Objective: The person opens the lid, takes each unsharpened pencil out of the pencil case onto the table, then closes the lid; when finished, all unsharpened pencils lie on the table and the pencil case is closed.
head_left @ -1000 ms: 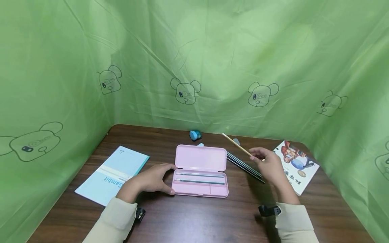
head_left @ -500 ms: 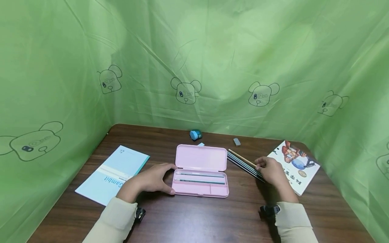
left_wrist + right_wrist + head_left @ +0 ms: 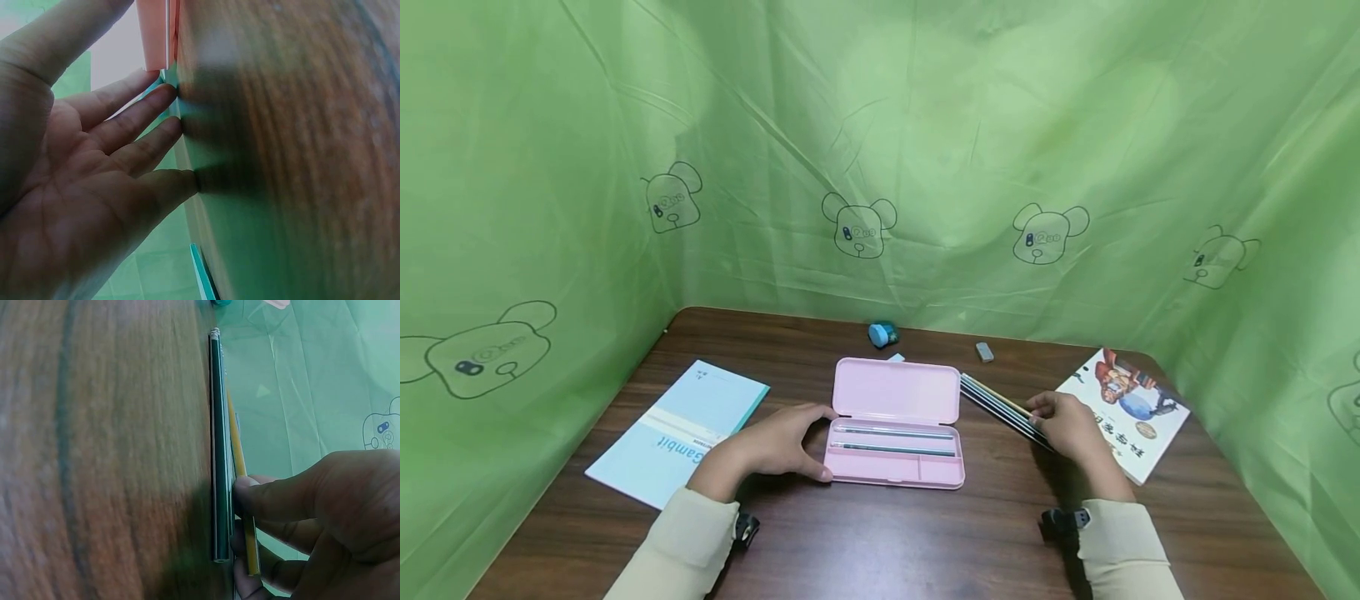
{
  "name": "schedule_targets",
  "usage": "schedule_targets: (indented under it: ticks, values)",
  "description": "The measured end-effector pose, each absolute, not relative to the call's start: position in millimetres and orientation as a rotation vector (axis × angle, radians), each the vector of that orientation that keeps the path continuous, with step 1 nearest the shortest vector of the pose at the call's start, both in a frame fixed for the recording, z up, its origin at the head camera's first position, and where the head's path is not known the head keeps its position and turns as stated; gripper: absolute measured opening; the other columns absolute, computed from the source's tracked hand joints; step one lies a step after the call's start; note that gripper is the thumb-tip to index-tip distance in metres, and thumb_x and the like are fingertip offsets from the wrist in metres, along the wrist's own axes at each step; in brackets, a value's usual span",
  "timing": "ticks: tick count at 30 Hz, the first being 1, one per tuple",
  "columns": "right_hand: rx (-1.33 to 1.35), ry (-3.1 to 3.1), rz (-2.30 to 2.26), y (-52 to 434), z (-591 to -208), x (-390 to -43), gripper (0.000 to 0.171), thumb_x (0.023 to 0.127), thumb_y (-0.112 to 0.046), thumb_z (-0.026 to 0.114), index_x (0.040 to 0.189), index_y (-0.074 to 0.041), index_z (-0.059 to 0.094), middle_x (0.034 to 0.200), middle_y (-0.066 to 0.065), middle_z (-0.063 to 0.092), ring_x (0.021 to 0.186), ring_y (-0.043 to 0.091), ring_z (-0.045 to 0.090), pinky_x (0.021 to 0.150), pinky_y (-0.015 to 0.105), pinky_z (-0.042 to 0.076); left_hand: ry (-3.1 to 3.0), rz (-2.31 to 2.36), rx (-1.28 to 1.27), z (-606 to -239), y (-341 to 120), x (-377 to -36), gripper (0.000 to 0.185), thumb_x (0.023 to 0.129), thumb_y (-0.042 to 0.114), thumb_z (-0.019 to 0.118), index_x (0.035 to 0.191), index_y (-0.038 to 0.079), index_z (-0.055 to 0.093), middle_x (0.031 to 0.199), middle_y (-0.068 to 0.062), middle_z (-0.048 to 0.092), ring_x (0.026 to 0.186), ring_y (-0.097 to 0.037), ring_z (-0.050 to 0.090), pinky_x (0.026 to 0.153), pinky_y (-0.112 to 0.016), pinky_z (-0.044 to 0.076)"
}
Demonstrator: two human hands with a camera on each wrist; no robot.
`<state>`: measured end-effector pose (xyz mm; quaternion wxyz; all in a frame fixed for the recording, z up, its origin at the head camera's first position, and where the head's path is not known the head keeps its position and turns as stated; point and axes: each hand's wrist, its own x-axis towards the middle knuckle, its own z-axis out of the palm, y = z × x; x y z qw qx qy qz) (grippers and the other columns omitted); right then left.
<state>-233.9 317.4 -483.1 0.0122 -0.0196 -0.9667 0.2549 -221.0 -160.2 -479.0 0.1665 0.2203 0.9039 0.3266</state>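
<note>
An open pink pencil case point(image 3: 897, 390) lies in the middle of the table, with two dark pencils point(image 3: 895, 447) in its upper compartment. My left hand point(image 3: 782, 439) touches the case's left end with thumb and index finger, the other fingers extended in the left wrist view. To the right of the case, my right hand point(image 3: 1067, 423) pinches a yellow pencil point(image 3: 237, 440) between thumb and fingers. This pencil lies along a bundle of dark green pencils point(image 3: 219, 450), slightly angled away from them in the right wrist view. The bundle's near end is partly hidden by the hand in the head view.
A light blue notebook point(image 3: 677, 433) lies left, partly under the left forearm. On the right is a book with a picture cover point(image 3: 1123, 404). A teal sharpener-like object point(image 3: 883, 334) and a small grey eraser point(image 3: 984, 352) sit at the back. Green cloth point(image 3: 865, 150) surrounds the table.
My right hand has lowered the yellow pencil from above the table down onto the dark pencils, uncovering the eraser. The left hand and the case stay in place.
</note>
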Motion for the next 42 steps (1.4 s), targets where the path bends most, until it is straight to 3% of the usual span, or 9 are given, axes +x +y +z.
schedule_targets:
  ticks: [7,16,24,27,32,42]
  values:
    - [-0.025,-3.013,0.792,320,-483,-236,0.018,0.099,-0.004,0.075,0.115,0.001,0.081,0.1,0.016,0.084,0.101,0.036,0.078,0.095,0.06,0.058,2.575,0.924,0.618,-478,-159,-221,0.086,0.08,0.035,0.104,0.153,0.014,0.064,0.164,-0.012,0.06,0.157,-0.038,0.052,0.13,-0.063,0.043]
    - [0.015,-2.988,0.823,306,-476,-232,0.02,0.101,-0.004,0.076,0.12,0.002,0.079,0.104,0.017,0.084,0.101,0.035,0.078,0.093,0.06,0.059,2.574,0.92,0.629,-479,-160,-219,0.085,0.079,0.034,0.104,0.151,0.011,0.064,0.163,-0.013,0.061,0.157,-0.038,0.052,0.13,-0.062,0.042]
    - [0.445,-2.89,1.15,223,-461,-217,0.028,0.1,-0.002,0.079,0.128,-0.006,0.079,0.113,0.01,0.084,0.106,0.026,0.077,0.091,0.04,0.062,2.574,0.915,0.604,-477,-161,-219,0.085,0.08,0.035,0.104,0.152,0.014,0.064,0.164,-0.012,0.06,0.157,-0.038,0.052,0.13,-0.062,0.043]
    - [0.681,-2.959,1.145,192,-463,-207,0.031,0.101,-0.005,0.079,0.132,-0.007,0.079,0.123,0.01,0.083,0.116,0.028,0.077,0.098,0.045,0.065,2.573,0.915,0.604,-476,-161,-219,0.084,0.08,0.035,0.104,0.151,0.015,0.064,0.164,-0.012,0.06,0.157,-0.038,0.052,0.13,-0.063,0.043]
    - [0.865,-3.054,0.894,167,-471,-199,0.036,0.102,-0.01,0.081,0.138,-0.006,0.077,0.134,0.009,0.08,0.13,0.028,0.074,0.113,0.054,0.06,2.576,0.923,0.63,-477,-159,-220,0.085,0.079,0.034,0.104,0.151,0.012,0.065,0.163,-0.013,0.061,0.158,-0.039,0.051,0.13,-0.063,0.042]
    - [0.981,-3.001,0.777,164,-478,-200,0.029,0.105,-0.004,0.074,0.134,-0.003,0.079,0.127,0.011,0.082,0.122,0.029,0.076,0.109,0.054,0.061,2.573,0.922,0.612,-477,-160,-220,0.086,0.079,0.035,0.104,0.152,0.013,0.064,0.164,-0.012,0.06,0.158,-0.038,0.051,0.131,-0.064,0.041]
